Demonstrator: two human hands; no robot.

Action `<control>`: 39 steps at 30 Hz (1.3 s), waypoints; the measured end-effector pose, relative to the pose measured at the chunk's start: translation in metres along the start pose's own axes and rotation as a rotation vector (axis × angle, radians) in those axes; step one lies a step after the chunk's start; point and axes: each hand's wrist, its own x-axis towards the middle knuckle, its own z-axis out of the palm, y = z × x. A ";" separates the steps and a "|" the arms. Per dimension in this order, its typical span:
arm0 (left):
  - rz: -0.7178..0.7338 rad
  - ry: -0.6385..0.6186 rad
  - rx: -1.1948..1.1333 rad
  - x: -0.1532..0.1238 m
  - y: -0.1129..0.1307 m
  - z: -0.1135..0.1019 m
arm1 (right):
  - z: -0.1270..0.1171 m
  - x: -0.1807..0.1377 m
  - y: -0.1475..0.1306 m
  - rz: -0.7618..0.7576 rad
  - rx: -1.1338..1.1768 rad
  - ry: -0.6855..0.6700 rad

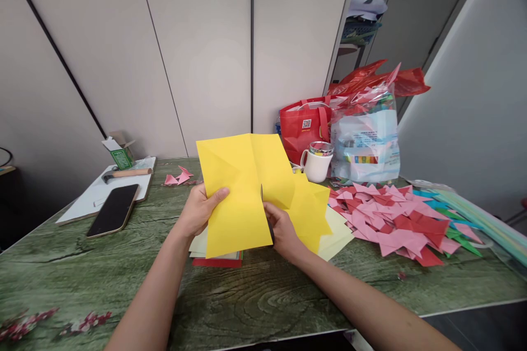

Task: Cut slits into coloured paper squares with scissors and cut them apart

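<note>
A large yellow sheet of paper (230, 175) with a crease down its middle is held up over the table. My left hand (198, 211) pinches its left side, thumb on the front and fingers behind. At the lower right of the sheet, my right hand (286, 233) is closed round dark scissors (270, 230), mostly hidden by the hand and paper. A slit runs up from the sheet's lower edge to the scissors, and the part right of it curls away. Yellow cut paper pieces (315, 211) lie behind my right hand, over pale sheets (340, 236).
Pink and red folded paper pieces (387, 214) are heaped at right. Behind stand a white mug (317, 164), a red bag (302, 131) and a plastic bag (364, 145). At left are a phone (113, 211), a hammer (127, 173) and a green box (121, 158).
</note>
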 end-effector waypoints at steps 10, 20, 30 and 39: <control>0.008 0.020 0.020 0.000 0.001 0.001 | 0.000 -0.001 0.001 0.007 0.014 0.019; 0.001 -0.014 -0.013 0.001 -0.001 -0.001 | -0.001 -0.001 0.004 0.004 0.038 0.028; -0.030 -0.059 0.020 0.000 -0.002 0.001 | -0.001 0.002 -0.001 -0.013 0.061 0.045; -0.026 -0.057 0.025 0.000 -0.002 0.000 | -0.002 0.002 0.000 -0.027 0.067 0.055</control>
